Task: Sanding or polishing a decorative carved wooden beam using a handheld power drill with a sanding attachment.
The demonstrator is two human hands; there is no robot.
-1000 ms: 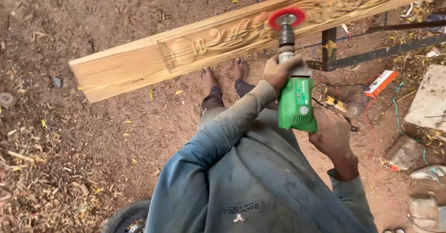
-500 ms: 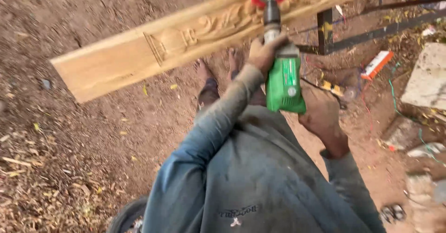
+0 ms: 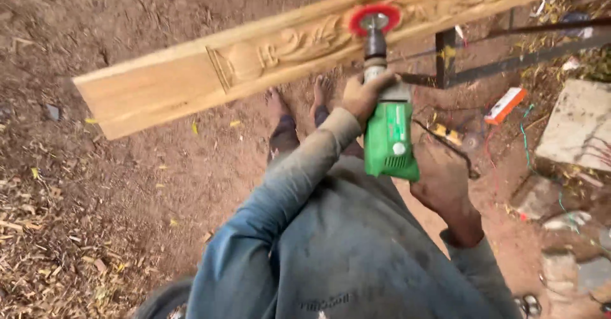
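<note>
A long pale wooden plank with carved floral relief runs across the upper part of the view, resting on a dark metal frame at the right. A green power drill carries a round red brush wheel that presses on the carving. My left hand grips the drill's front neck just behind the chuck. My right hand holds the rear handle underneath the green body. My bare feet stand on the soil below the plank.
Reddish soil strewn with wood chips lies all around. An orange and white box, coloured wires and a concrete slab sit at the right. A dark wheel shows at the bottom edge.
The red wheel has shifted a little left along the carving over the last second. The view swayed, and both hands kept their hold on the drill.
</note>
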